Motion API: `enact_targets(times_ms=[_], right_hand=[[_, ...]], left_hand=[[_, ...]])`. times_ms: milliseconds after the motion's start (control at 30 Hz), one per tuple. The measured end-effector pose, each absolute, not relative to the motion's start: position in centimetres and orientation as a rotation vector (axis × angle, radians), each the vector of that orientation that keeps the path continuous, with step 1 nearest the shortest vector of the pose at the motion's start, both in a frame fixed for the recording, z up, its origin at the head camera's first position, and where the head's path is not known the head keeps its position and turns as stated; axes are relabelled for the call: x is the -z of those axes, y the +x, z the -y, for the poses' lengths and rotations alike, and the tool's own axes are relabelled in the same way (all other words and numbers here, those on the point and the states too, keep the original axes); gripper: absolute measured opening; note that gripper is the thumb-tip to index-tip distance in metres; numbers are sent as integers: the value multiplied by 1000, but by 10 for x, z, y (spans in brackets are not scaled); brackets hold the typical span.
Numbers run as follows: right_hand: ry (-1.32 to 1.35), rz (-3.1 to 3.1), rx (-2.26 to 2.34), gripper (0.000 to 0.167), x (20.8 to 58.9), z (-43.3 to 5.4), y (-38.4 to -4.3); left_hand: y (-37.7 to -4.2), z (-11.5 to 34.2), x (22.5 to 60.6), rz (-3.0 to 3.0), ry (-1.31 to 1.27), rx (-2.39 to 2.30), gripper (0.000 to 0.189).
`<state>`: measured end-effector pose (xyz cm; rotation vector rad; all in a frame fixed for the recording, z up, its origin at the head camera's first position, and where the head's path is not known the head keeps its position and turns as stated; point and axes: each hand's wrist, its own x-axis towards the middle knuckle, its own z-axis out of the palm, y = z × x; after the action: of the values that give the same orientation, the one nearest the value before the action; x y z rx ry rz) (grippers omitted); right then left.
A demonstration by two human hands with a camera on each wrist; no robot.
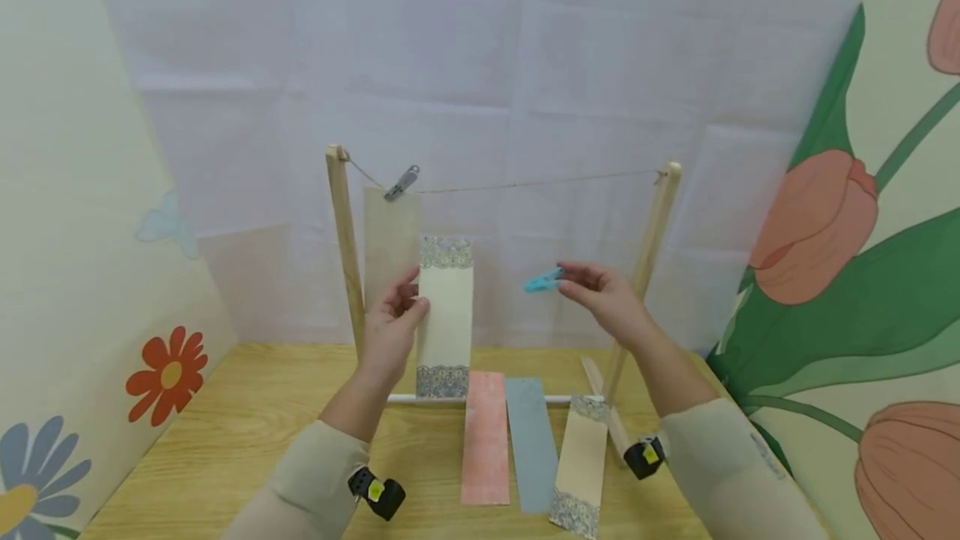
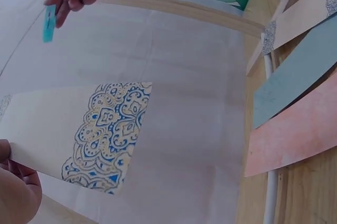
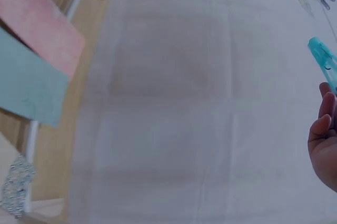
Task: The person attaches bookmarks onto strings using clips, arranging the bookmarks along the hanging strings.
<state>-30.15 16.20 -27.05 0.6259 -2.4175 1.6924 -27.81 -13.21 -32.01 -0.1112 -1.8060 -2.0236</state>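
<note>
The left hand [image 1: 388, 327] pinches the left edge of a cream strip [image 1: 446, 319] banded with lacy pattern at both ends, holding it upright just to that hand's right. The right hand [image 1: 609, 300] grasps a light-blue clip [image 1: 543, 281] between thumb and fingers, the clip pointing toward the left hand and well apart from the strip. Above both hands runs a string [image 1: 517, 185] tied between two wooden posts; a grey clip [image 1: 402, 182] sits on it above the left hand, with a pale strip [image 1: 392, 227] hanging beneath, partly behind that hand. Below and between the hands, a pink strip [image 1: 485, 440], a blue-grey strip [image 1: 532, 444] and another patterned strip [image 1: 582, 452] lie across a white rod [image 1: 423, 399] over the bench [image 1: 262, 423].
</note>
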Motion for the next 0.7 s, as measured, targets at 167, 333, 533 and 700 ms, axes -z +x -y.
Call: enact_targets(times_ms=[167, 333, 533, 700], right_hand=[[617, 2414, -1630, 40, 244, -144, -307], [601, 2366, -1607, 38, 218, -124, -312], [546, 2304, -1608, 34, 187, -100, -318], [503, 2278, -1573, 30, 165, -81, -321]], left_hand=[[-284, 133, 307, 1751, -140, 2034, 46], [-291, 129, 295, 1723, -192, 2043, 47], [-296, 125, 284, 1705, -190, 2042, 47], [-300, 126, 280, 1664, -195, 2033, 47]])
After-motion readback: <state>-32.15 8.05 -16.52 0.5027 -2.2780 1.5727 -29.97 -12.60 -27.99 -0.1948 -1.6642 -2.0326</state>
